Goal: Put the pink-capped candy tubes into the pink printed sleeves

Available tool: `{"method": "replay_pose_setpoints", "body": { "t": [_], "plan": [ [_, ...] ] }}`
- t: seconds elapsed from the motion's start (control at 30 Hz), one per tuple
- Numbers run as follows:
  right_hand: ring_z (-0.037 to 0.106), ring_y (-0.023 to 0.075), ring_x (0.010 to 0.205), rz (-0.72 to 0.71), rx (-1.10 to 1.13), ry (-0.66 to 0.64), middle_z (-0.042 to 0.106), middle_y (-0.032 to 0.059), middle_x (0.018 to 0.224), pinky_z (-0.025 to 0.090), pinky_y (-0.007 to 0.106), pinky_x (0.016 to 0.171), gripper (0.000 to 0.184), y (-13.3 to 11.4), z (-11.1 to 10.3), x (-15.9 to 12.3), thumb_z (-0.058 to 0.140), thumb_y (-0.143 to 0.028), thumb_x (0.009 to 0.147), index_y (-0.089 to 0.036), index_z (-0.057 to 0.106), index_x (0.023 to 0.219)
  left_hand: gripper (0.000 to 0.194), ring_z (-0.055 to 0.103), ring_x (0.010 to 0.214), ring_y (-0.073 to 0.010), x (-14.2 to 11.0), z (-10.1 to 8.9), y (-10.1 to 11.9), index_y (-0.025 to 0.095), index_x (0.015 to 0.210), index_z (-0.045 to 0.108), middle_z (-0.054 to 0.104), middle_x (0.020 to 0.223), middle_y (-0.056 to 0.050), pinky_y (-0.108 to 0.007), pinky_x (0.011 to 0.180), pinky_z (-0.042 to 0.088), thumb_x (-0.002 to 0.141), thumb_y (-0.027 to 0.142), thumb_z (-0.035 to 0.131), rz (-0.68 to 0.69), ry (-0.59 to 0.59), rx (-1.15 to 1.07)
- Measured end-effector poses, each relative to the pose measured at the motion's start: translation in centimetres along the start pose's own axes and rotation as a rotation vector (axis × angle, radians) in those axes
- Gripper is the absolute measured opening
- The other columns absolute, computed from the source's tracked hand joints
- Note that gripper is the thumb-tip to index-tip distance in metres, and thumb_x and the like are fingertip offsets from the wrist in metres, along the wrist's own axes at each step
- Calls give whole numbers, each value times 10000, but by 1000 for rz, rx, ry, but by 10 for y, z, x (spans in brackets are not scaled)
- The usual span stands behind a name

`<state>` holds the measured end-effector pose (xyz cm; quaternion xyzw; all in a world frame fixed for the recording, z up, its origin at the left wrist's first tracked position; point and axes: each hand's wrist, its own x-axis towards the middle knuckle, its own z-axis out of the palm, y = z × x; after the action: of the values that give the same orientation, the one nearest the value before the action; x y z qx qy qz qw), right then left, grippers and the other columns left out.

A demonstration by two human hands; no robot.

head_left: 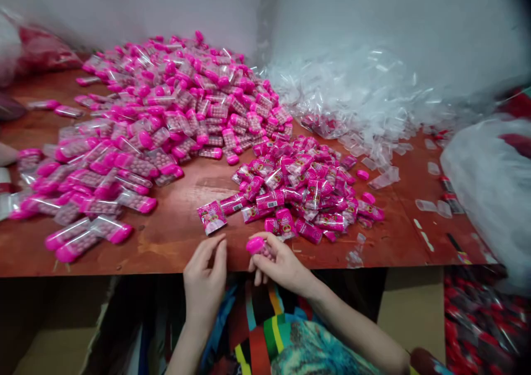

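Observation:
In my right hand (pixel 279 261) is a small clear bottle (pixel 265 251) of pink beads with a bright pink cap; my thumb and fingers wrap its lower part, capped end to the left. My left hand (pixel 205 278) hovers at the table's front edge, fingers bent and thumb slightly apart, with nothing visible in it. Just beyond its fingertips lies a single pink printed packet (pixel 211 217). A heap of similar pink packets (pixel 296 184) lies ahead of my right hand. To the left rises a large pile of pink-capped bead bottles (pixel 186 98).
The red-brown table (pixel 182 198) meets a pale wall. Clear plastic pieces (pixel 352 87) are heaped at back right, near a white plastic bag (pixel 489 165). Below the right edge are red-and-clear items (pixel 473 319); cardboard boxes (pixel 410 314) stand underneath. Part of another hand (pixel 6 155) shows at far left.

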<state>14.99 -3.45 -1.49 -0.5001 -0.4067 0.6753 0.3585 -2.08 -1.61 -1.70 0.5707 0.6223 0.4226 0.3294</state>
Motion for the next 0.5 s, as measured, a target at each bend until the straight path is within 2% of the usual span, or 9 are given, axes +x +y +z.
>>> {"method": "replay_pose_setpoints", "body": {
  "t": [0.07, 0.1, 0.17, 0.23, 0.33, 0.5],
  "plan": [
    [589, 97, 436, 20, 68, -31, 646, -37, 712, 420, 178, 403, 367, -1, 4, 8, 535, -266, 830, -191, 426, 1172, 269, 673, 954, -249, 13, -5, -6, 180, 1054, 736, 726, 1058, -103, -363, 879, 514, 915, 320, 552, 231, 134, 285],
    [575, 92, 415, 13, 85, -49, 644, -43, 710, 407, 173, 386, 400, -2, 6, 11, 535, -279, 827, -192, 411, 1197, 292, 662, 996, -262, 18, -6, -8, 174, 1109, 724, 719, 1120, -118, -372, 898, 503, 920, 298, 539, 308, 156, 410],
    [537, 72, 381, -7, 106, -75, 632, -60, 701, 389, 160, 368, 461, -3, 10, 16, 536, -279, 819, -196, 394, 1249, 354, 658, 996, -270, 27, -4, -13, 167, 1223, 681, 682, 1253, -134, -361, 842, 510, 921, 265, 526, 390, 120, 607],
    [505, 58, 367, -7, 107, -84, 611, -76, 674, 376, 147, 355, 458, -3, 14, 18, 535, -262, 816, -197, 410, 1253, 395, 669, 897, -259, 30, 0, -18, 174, 1283, 651, 640, 1337, -125, -340, 714, 511, 920, 223, 502, 412, 44, 723],
    [495, 53, 384, 1, 58, -68, 586, -81, 663, 385, 137, 351, 417, -1, 17, 19, 534, -235, 824, -201, 443, 1230, 425, 665, 753, -235, 30, 4, -26, 203, 1280, 661, 629, 1356, -87, -344, 617, 475, 904, 153, 469, 411, 15, 751],
    [503, 58, 413, -15, 7, -41, 569, -78, 670, 419, 145, 369, 425, 8, 15, 17, 540, -234, 854, -217, 442, 1267, 379, 684, 733, -216, 26, 6, -35, 268, 1192, 713, 673, 1296, -56, -333, 670, 470, 871, 161, 544, 368, 70, 529]
  ]
}}
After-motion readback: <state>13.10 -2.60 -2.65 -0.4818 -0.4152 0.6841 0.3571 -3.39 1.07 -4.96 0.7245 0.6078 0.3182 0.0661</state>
